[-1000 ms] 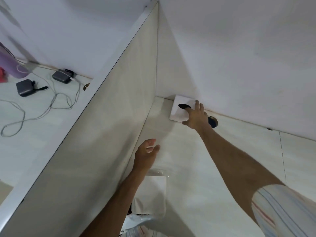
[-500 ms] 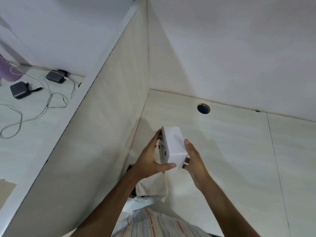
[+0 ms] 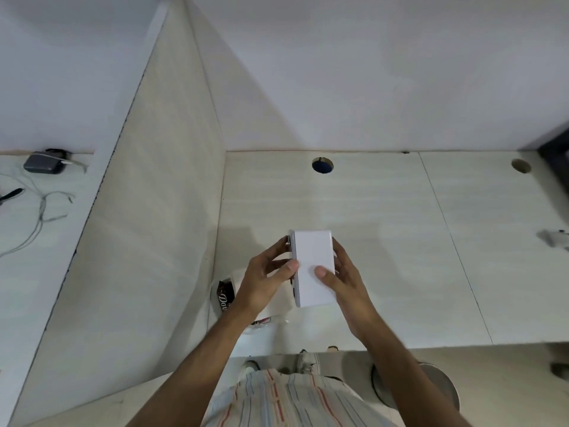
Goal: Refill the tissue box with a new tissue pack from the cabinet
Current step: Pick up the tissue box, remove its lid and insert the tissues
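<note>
Tissue box [image 3: 312,266]: had turned since half a second earlier, plain white face up, held above the desk [image 3: 400,241].
Left hand [image 3: 266,280]: gripped its left side.
Right hand [image 3: 343,280]: gripped its right side, thumb on top.

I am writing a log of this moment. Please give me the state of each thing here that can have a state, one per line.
white tissue box: lifted off the desk, held in both hands, plain side up
left hand: gripping the box's left side
right hand: gripping the box's right side
dark snack packet: lying on the desk by the partition
grey charger: on the neighbouring desk, cable attached
</note>
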